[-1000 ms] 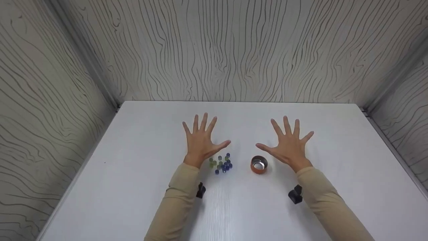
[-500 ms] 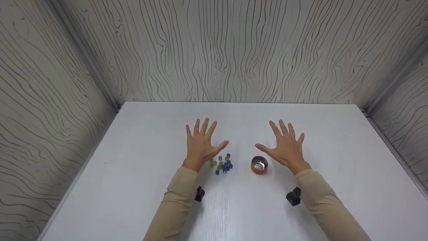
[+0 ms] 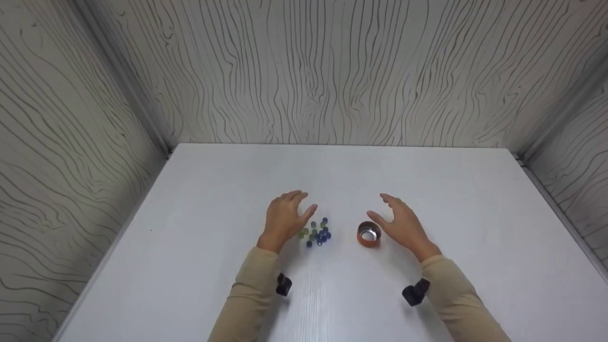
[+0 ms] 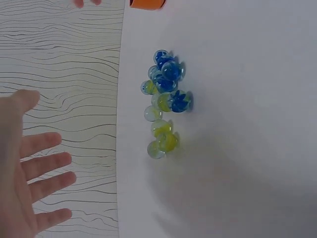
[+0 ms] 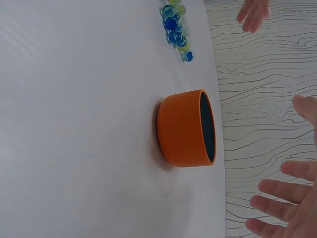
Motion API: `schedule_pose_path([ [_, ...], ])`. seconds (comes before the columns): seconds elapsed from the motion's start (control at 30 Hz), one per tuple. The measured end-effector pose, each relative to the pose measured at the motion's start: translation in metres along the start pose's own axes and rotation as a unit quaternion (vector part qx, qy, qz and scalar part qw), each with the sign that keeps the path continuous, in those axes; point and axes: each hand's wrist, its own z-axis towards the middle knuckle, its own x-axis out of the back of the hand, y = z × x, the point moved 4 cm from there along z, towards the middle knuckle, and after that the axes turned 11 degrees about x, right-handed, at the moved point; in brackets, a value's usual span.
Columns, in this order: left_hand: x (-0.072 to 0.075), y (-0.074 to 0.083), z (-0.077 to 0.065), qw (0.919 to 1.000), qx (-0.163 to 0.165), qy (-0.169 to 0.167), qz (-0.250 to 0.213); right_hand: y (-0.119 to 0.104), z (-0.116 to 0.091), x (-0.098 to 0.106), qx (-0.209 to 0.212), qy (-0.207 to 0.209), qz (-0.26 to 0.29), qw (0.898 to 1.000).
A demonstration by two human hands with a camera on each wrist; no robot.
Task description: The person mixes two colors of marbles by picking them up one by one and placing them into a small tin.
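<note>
Several glass marbles (image 3: 323, 238), some blue and some yellow-green, lie in a loose cluster on the white table. My left hand (image 3: 284, 216) hovers just left of them, holding nothing, its thumb apart from its bent fingers. In the left wrist view the clear glass of a blue marble (image 4: 171, 71) shows colour inside. To the right of the cluster a small round orange cup (image 3: 368, 243) with a shiny metallic inside stands upright. My right hand (image 3: 403, 227) is raised beside the cup with nothing in it, thumb near the rim. The right wrist view shows the cup's smooth orange wall (image 5: 181, 130).
The white table (image 3: 228, 190) extends around both hands. Behind it rises a panel (image 3: 304, 71) with a wood-grain pattern, with similar panels at left and right. A black wrist camera (image 3: 284, 285) sits at the left sleeve, another black camera (image 3: 415, 292) at the right.
Both hands have drawn back toward the person, and their widely spread fingers have come together and bent. The marbles and the cup have stayed in place.
</note>
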Motion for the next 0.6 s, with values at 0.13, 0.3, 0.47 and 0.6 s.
schedule_pose_path([
  [0.13, -0.003, -0.001, -0.004, 0.9998, 0.001, 0.005, -0.02, 0.003, -0.003, -0.005, 0.004, -0.002, 0.033, 0.999],
  [0.3, -0.007, -0.003, -0.007, 0.9992, 0.007, -0.003, -0.04, 0.004, -0.007, -0.011, 0.02, 0.007, 0.066, 0.998],
  [0.47, -0.013, -0.006, -0.011, 0.9978, 0.015, -0.019, -0.062, 0.007, -0.011, -0.017, 0.023, 0.012, 0.09, 0.996],
  [0.6, -0.018, -0.011, -0.013, 0.996, 0.015, -0.044, -0.076, 0.01, -0.015, -0.022, 0.015, 0.016, 0.115, 0.993],
])
